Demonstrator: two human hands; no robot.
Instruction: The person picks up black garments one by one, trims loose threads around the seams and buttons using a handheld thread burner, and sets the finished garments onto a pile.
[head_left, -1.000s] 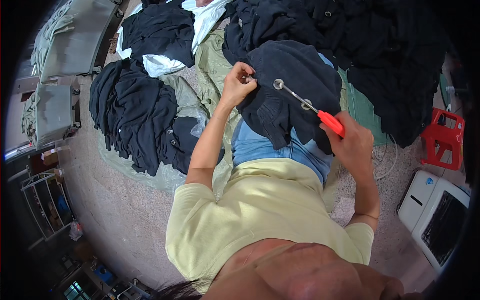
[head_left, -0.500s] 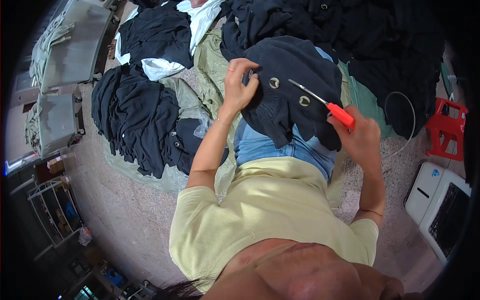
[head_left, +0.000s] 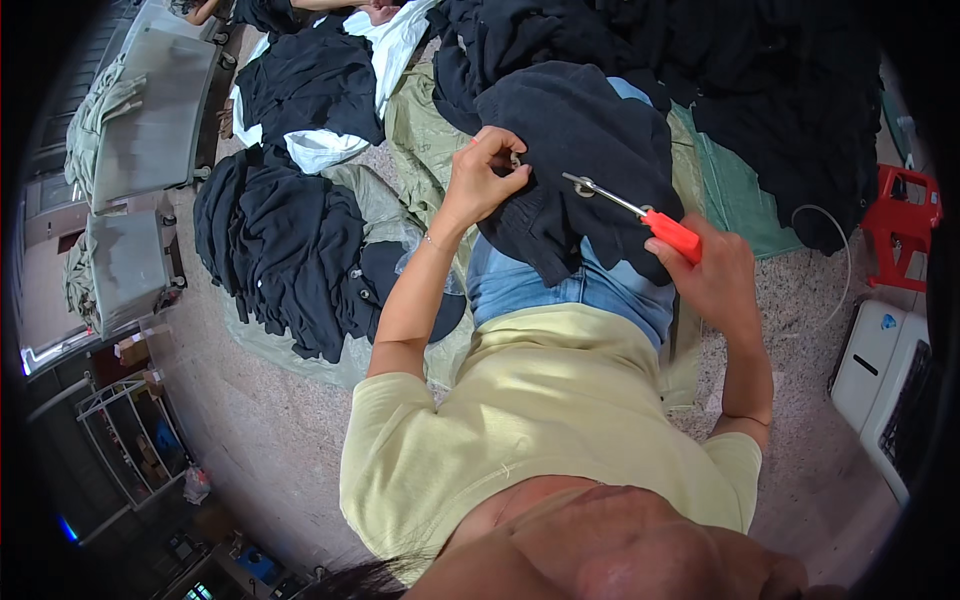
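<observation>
A black knitted garment point(head_left: 610, 125) lies bunched over my lap. My left hand point(head_left: 482, 172) is closed at its left side, thumb and fingertips pinching a light-coloured button point(head_left: 515, 160) and the fabric edge by it. My right hand point(head_left: 715, 270) is wrapped round the red handle of a tool point(head_left: 672, 236) with a thin metal shaft; its exact kind cannot be made out. The shaft points up and left over the garment. Its tip lies over or beside a second pale button point(head_left: 584, 188); whether they touch is unclear.
Heaps of black garments lie at left point(head_left: 280, 240) and far right point(head_left: 790, 110), partly on plastic sheets point(head_left: 725, 190). Grey wheeled carts point(head_left: 160, 110) stand at left. At right are a red stool point(head_left: 900, 225) and a white box-shaped appliance point(head_left: 870, 350). Another person's hand point(head_left: 382, 12) shows at top.
The tool has shifted slightly left and down, its tip coming to the second button. My left fingers have moved onto the first button. Another person's arms have come into view at the top.
</observation>
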